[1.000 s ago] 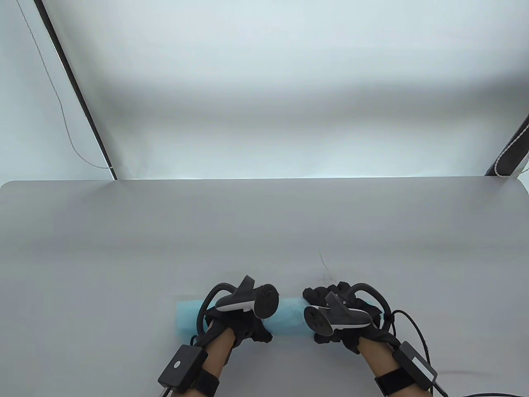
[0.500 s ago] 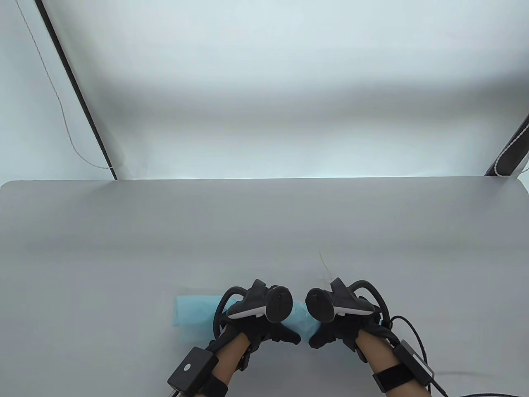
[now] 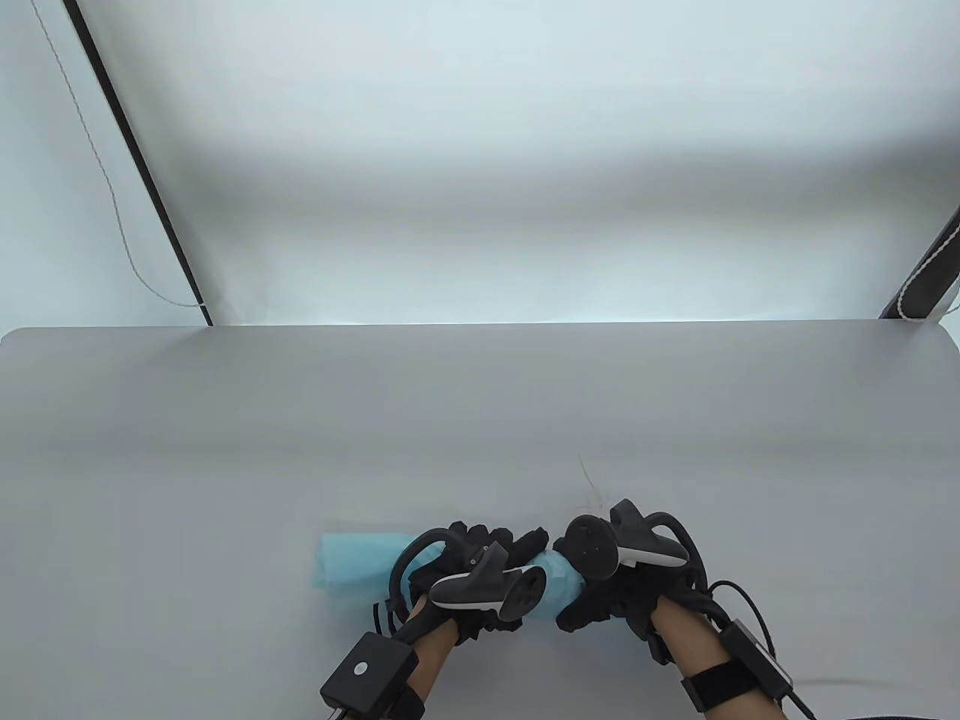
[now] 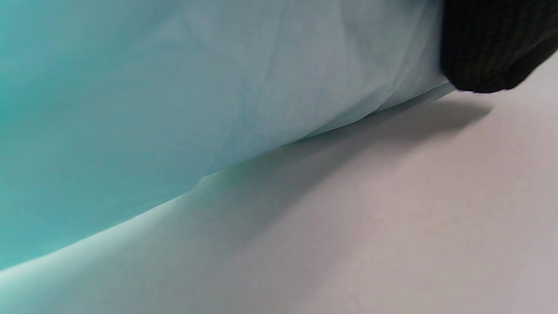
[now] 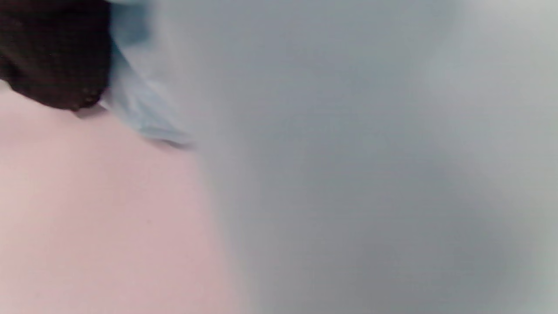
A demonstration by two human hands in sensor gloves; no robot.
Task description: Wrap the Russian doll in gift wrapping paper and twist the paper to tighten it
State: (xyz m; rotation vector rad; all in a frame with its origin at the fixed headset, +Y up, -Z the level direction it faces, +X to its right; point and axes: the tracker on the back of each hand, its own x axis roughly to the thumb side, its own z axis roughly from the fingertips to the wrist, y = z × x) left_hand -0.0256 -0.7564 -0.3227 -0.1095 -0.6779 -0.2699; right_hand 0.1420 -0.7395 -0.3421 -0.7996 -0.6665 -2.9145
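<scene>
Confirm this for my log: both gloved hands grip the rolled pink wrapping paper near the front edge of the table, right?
Not quite: the wrapping paper is light blue, not pink, as the table view and the left wrist view show. The rest holds: the left hand and the right hand both grip the roll near the front edge of the table.

A roll of light blue gift wrapping paper (image 3: 360,564) lies lengthwise on the table between the left hand (image 3: 480,577) and the right hand (image 3: 607,592), its open end jutting out past the left hand's outer side. The Russian doll is hidden inside the paper.
</scene>
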